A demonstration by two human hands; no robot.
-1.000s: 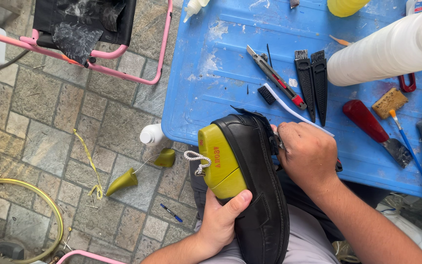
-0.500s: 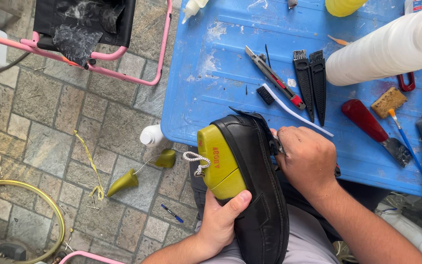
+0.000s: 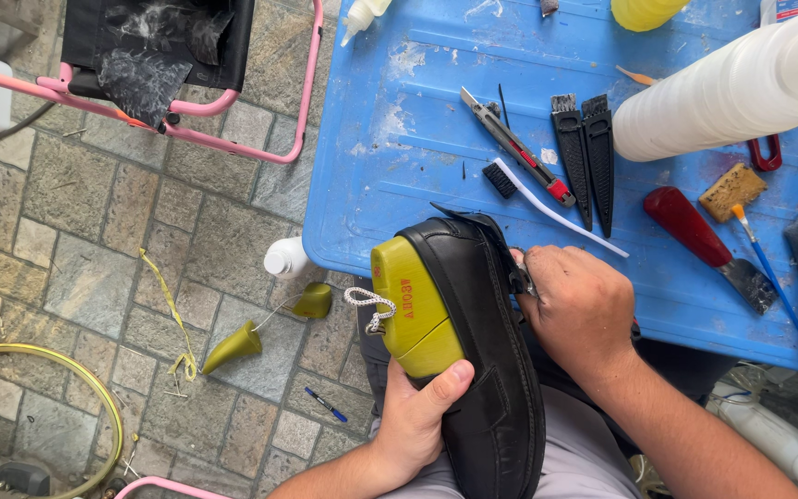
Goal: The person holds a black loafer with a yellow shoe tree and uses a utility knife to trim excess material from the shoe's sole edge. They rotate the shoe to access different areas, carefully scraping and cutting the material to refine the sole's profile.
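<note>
Head view: the right hand (image 3: 579, 310) is clenched on a small dark tool at the upper edge of the black shoe (image 3: 482, 351), which rests on the person's lap with its long axis running from the blue table (image 3: 417, 139) toward the body. The left hand (image 3: 417, 420) grips the shoe's near side, thumb against the yellow-green last (image 3: 415, 310). The tool's tip and the shoe's lower end are hidden.

A shoe (image 3: 482, 351) on its form (image 3: 415, 310) rests on the person's lap at the table's (image 3: 399, 185) near edge, left hand (image 3: 417, 416) below, right hand (image 3: 576, 310) beside. A knife (image 3: 514, 148), toothbrush (image 3: 547, 205) and scraper (image 3: 704, 245) lie on the table beyond; a bottle (image 3: 284, 259) stands on the floor at its left corner.
</note>
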